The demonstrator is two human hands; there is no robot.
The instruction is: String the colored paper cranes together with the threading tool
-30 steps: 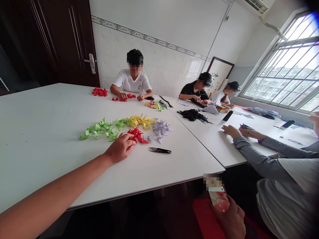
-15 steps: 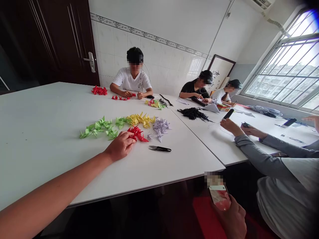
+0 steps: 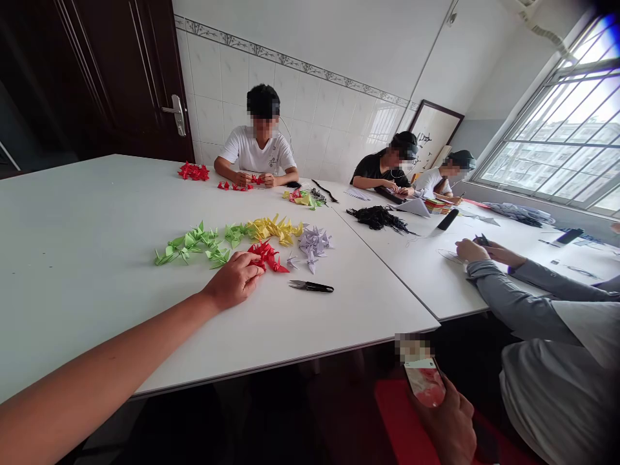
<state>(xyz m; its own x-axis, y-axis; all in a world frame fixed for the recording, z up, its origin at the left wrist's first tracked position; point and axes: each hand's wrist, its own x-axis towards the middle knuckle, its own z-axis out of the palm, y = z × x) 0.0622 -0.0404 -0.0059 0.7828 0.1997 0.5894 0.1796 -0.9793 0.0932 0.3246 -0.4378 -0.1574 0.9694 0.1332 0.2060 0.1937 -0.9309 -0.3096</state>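
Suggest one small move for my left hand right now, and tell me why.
Perhaps lift your left hand slightly off the red paper cranes. Its fingers are at their near edge and hide part of them, and your right hand is occupied with a phone, so the left seems better placed to move.

The red paper cranes, pointed and folded, lie bunched on the desk under my left hand's fingertips. 1 phone, screen lit, tilts in my right hand.
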